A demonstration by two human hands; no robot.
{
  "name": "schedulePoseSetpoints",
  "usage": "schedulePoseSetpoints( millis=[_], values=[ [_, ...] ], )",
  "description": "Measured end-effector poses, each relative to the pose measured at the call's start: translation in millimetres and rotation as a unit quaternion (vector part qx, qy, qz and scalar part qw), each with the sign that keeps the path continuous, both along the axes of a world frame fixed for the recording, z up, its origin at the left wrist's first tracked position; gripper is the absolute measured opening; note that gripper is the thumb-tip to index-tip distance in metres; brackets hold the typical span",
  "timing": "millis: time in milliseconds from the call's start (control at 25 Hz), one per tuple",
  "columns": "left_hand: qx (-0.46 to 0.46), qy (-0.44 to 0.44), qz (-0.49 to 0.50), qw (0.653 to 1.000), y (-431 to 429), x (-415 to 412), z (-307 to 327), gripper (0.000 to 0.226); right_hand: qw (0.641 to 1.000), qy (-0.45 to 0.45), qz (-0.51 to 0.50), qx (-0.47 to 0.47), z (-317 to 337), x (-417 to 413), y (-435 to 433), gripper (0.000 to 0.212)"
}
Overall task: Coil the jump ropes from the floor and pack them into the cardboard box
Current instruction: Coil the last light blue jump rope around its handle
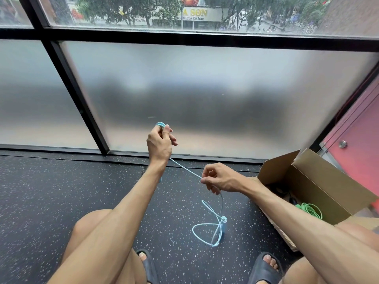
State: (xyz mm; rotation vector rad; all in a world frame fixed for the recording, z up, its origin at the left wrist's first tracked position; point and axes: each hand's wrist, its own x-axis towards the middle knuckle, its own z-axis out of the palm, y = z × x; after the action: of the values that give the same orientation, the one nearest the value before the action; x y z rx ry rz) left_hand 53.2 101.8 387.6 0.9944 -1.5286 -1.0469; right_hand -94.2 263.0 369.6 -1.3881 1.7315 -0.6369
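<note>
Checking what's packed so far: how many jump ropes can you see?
2. A light blue rope runs from the left hand through the right hand down to the floor. A coiled green rope lies in the cardboard box. More may be hidden inside.

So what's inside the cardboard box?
A coiled green jump rope lies in the cardboard box, with something dark beside it. The right arm covers the rest of the inside.
</note>
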Motion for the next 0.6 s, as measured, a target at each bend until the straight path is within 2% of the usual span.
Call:
schedulePoseSetpoints(
  millis=[160,320,440,600],
  values=[
    [0.024,-0.160,-0.108,0.981,7,-1,-8,0.029,0.996,0.052,-0.010,-0.074,19,-1,-1,0.016],
    [0.090,-0.314,-0.270,0.906,21,-3,-10,0.036,0.988,0.059,-0.040,-0.140,29,-2,-4,0.022],
    [0.145,-0.291,-0.363,0.873,31,-3,-3,0.044,0.977,0.064,-0.077,-0.188,33,-7,-8,0.024],
    [0.230,-0.138,-0.435,0.859,34,3,5,0.058,0.962,0.040,-0.125,-0.239,32,-14,-14,0.023]
  ],
)
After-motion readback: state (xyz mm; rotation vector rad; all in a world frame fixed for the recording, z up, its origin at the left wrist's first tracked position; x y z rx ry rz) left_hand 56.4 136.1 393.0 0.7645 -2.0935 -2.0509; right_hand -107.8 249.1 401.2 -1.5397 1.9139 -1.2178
